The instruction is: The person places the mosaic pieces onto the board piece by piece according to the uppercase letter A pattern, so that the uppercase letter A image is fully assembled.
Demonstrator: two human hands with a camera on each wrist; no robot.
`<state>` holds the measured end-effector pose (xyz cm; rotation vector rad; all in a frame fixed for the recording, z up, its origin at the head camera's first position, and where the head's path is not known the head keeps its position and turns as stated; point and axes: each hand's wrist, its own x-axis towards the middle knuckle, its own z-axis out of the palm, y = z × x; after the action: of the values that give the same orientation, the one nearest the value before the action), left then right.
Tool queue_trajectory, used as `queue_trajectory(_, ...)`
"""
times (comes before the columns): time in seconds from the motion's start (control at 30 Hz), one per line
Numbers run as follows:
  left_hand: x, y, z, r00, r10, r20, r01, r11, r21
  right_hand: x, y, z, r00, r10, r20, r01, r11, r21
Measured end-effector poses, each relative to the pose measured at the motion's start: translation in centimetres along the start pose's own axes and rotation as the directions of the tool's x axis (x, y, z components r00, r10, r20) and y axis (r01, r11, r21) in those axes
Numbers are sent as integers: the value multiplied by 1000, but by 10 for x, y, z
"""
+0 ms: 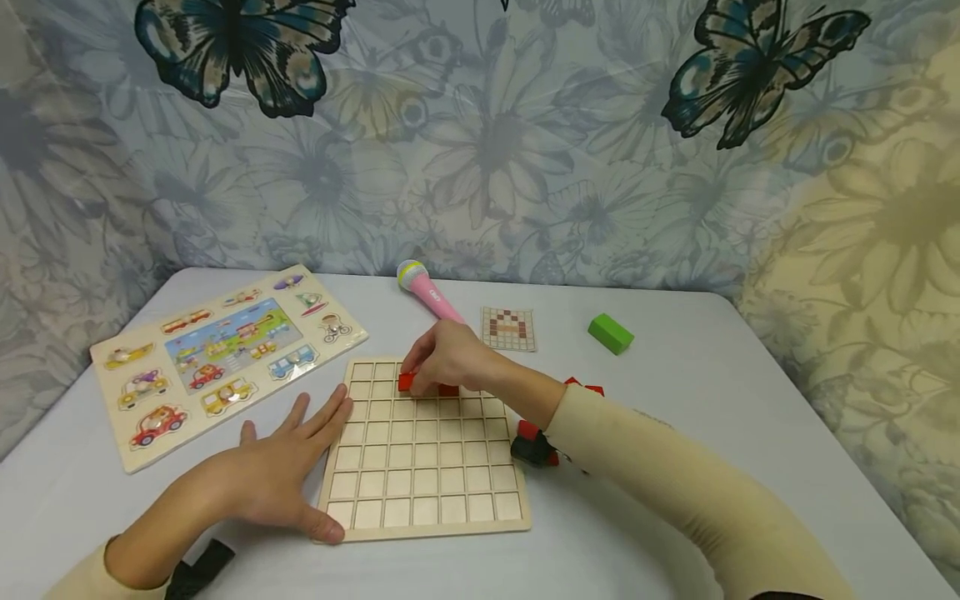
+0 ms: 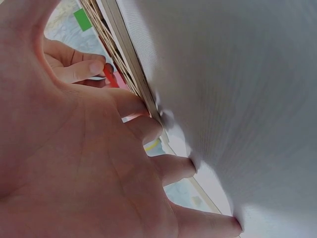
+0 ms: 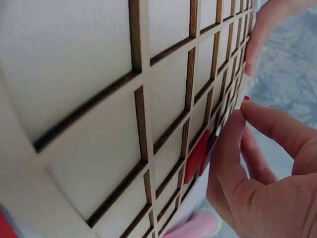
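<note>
A wooden grid board [image 1: 425,457] lies flat on the table, its square cells mostly bare. In its far rows the right hand [image 1: 452,358] pinches a small red block [image 1: 406,382] between thumb and fingers. Another red block [image 1: 448,390] sits in the grid beside that hand, and the right wrist view shows red pieces [image 3: 197,156] in the cells close to the fingers. The left hand [image 1: 288,467] is spread with straight fingers, its thumb on the board's near left corner and its fingertips at the left edge. In the left wrist view the left palm [image 2: 84,148] fills much of the frame.
Left of the board lies a vehicle picture puzzle [image 1: 225,367]. Behind it are a pink microphone [image 1: 431,293] and a small pattern card [image 1: 509,329]. A green block [image 1: 611,333] lies at the back right. Red blocks [image 1: 528,430] lie partly under the right forearm, near a dark object [image 1: 532,451].
</note>
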<state>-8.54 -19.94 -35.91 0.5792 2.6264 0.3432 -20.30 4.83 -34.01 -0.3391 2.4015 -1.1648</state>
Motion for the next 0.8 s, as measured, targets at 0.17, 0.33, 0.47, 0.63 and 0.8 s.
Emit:
queue_trajectory(0.17, 1, 0, -2, 1000, 2, -2, -2, 1000, -1, 0, -3, 2, 1000, -12, 2, 12, 1000, -6)
queue_trajectory(0.33, 0, -2, -1, 1000, 5, 1, -5, 1000, -11, 0, -3, 4, 1000, -31, -2, 31, 998, -49)
queue_trajectory(0.47, 0, -3, -1, 1000, 10, 7, -10, 1000, -19, 1, -3, 6, 999, -34, -8, 34, 996, -87)
queue_trajectory(0.63, 1, -3, -1, 1000, 12, 4, -11, 1000, -9, 1, -5, 6, 999, -52, -8, 50, 992, -116)
queue_trajectory(0.8, 1, -2, 0, 1000, 10, 6, -10, 1000, -3, 2, -6, 6, 998, -61, -7, 59, 984, -168)
